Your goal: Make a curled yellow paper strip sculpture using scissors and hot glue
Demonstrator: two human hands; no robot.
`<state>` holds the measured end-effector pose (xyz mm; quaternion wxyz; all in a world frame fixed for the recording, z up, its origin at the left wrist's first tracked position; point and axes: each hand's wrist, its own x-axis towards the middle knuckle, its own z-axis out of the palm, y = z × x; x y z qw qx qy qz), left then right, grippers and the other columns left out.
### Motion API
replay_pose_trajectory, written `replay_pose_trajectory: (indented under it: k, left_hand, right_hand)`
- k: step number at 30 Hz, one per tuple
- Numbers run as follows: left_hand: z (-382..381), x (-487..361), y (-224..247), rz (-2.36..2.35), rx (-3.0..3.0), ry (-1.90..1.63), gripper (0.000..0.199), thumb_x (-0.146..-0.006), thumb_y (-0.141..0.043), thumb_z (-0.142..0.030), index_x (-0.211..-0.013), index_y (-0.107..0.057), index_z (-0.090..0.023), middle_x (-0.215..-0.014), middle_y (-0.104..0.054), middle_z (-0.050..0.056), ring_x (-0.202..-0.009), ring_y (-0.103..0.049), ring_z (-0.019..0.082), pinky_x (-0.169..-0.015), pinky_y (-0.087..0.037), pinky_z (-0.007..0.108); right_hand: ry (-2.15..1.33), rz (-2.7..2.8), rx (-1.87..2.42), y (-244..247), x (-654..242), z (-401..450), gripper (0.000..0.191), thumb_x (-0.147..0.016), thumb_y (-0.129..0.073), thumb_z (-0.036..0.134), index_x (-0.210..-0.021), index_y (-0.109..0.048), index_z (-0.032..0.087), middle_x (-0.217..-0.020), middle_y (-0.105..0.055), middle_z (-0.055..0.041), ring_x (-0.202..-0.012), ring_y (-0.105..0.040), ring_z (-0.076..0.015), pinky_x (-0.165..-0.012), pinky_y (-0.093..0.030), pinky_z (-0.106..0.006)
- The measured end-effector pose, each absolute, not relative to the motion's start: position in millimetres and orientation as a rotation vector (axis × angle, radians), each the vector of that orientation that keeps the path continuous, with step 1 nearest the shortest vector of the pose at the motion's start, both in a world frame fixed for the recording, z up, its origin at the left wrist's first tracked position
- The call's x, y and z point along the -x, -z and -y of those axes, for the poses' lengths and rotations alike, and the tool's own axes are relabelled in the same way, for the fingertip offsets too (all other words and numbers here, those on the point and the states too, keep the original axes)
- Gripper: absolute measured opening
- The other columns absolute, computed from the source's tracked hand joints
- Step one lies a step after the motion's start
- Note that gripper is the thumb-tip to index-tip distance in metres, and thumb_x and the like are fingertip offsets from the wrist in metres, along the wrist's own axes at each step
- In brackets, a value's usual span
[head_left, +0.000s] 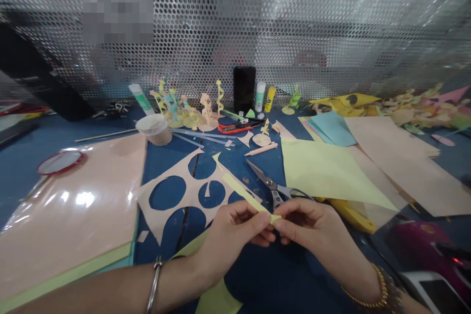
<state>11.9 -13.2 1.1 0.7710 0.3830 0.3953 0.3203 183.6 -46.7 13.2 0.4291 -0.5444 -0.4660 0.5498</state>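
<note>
Between thumb and fingers, my left hand (pixel 239 230) pinches a narrow yellow paper strip (pixel 245 195) close to its lower end. The thumb and fingers of my right hand (pixel 309 223) are closed on that same end, where the paper looks folded or curled. From there the strip slants up and left over a pink sheet with round holes (pixel 191 199). Open-bladed scissors (pixel 270 182) lie just beyond my right hand. Part of a yellow-green paper piece (pixel 219 299) shows beneath my left forearm.
Pink sheets in a clear cover (pixel 99 196) lie left. Yellow-green paper (pixel 327 169) and pink paper (pixel 405 157) spread right. At the back are a tub (pixel 154 130), glue sticks, small paper figures, a red cutter (pixel 239 127) and a phone (pixel 244 88). A metal mesh (pixel 206 19) rises behind.
</note>
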Motion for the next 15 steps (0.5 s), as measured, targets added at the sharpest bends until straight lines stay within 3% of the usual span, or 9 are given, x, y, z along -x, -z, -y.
replay_pose_trajectory:
  k: [5,10,15]
  left_hand:
    - [13.0,-13.0,-3.7,-0.91,-0.884,-0.726,0.021,-0.071,-0.079,-0.03,-0.069,-0.068,-0.013,-0.061,-0.066,0.0,-0.057,-0.065,0.012,-0.055,-0.054,0.02]
    - [12.5,-12.4,-7.5,-0.891,-0.96,-0.709,0.023,-0.076,-0.074,-0.033,-0.07,-0.069,-0.012,-0.061,-0.065,0.001,-0.058,-0.063,0.012,-0.056,-0.054,0.021]
    - [13.5,-12.0,-5.6,-0.846,-0.96,-0.698,0.022,-0.079,-0.07,-0.032,-0.071,-0.066,-0.013,-0.062,-0.063,0.0,-0.059,-0.062,0.011,-0.056,-0.053,0.02]
  right_hand:
    - [-1.353,1.134,1.37,-12.7,-182.1,45.4,0.014,-0.071,-0.077,0.027,-0.077,-0.068,0.017,-0.063,-0.065,0.0031,-0.052,-0.062,-0.0086,-0.051,-0.052,-0.018]
    - [-1.379,1.175,1.398,-11.9,-182.9,45.6,0.016,-0.074,-0.075,0.029,-0.084,-0.069,0.018,-0.066,-0.067,0.0022,-0.054,-0.062,-0.0086,-0.053,-0.052,-0.018]
    - [-1.399,1.197,1.392,-12.4,-183.2,45.8,0.015,-0.073,-0.076,0.03,-0.077,-0.069,0.017,-0.064,-0.067,0.0016,-0.055,-0.061,-0.0088,-0.053,-0.05,-0.018]
